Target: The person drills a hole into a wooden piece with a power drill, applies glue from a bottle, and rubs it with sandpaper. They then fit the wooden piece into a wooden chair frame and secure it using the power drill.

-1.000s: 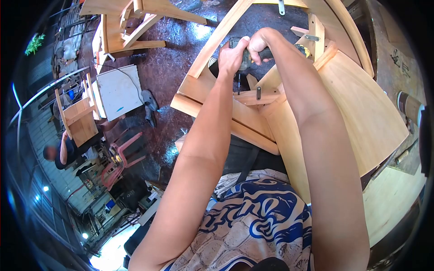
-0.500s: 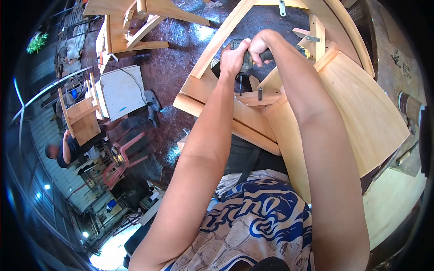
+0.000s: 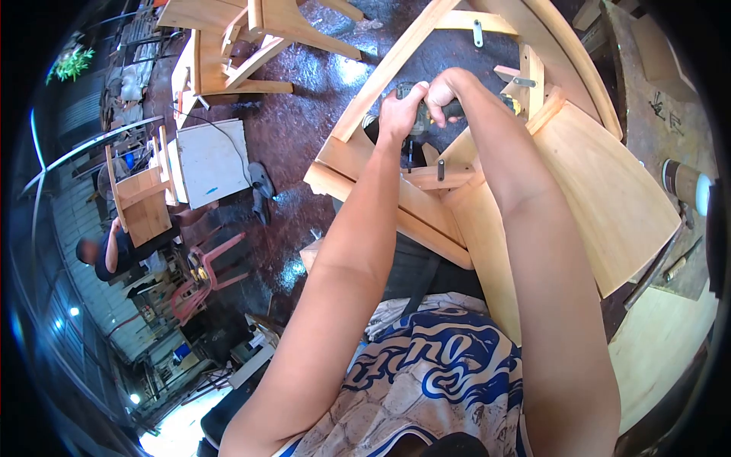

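A dark cordless drill points toward me, its slim bit by the inner rail of a pale wooden chair lying in front of me. My left hand is closed on the drill's body, thumb on top. My right hand curls around the drill beside it; part of the grip is hidden. A yellow-and-black part, seemingly the drill's battery end, shows past my right wrist. Small metal brackets sit on the chair's rails, one bracket just below the drill.
More wooden chairs stand at the upper left. A white board and dark shoes are on the floor. A person holds a chair at the far left near a pink plastic chair. A worn bench borders the right.
My view has shifted slightly, so the chair and hands appear a little lower. Both hands stay on the drill near the same rail.
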`<state>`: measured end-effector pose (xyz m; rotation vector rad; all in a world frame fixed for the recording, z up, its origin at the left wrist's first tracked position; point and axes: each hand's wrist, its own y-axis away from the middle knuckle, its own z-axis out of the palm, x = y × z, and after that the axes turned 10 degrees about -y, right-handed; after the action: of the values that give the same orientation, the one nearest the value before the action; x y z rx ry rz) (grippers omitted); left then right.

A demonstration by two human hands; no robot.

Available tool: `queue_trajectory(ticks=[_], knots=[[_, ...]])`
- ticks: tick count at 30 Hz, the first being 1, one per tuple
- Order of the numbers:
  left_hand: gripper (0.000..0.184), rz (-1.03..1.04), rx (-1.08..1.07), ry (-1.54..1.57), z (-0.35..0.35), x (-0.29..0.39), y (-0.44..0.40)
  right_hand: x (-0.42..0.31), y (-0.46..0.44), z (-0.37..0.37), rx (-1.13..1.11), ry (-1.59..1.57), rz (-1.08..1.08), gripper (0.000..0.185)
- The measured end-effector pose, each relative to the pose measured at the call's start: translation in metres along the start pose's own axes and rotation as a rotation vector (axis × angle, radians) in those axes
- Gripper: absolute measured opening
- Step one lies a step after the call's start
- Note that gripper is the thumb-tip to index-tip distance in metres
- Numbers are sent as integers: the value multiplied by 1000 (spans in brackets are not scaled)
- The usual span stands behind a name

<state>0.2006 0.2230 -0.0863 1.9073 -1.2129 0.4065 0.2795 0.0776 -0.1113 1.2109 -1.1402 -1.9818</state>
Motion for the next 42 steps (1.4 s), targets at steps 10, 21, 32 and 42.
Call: queue_trajectory(ticks=[10,21,32,42], knots=[[69,-39,-18,-145,-13,25,11,-1,9,0,6,-23,21,11],[46,554,223,-169,-128,63,158,-17,136,28,355,237,-326,21],[17,814,827,-430,-121,-2,155,92,396,201,1289,99,-1092,45],[21,884,852,-426,-120,-2,157,271,415,352,2320,-789,-897,45]])
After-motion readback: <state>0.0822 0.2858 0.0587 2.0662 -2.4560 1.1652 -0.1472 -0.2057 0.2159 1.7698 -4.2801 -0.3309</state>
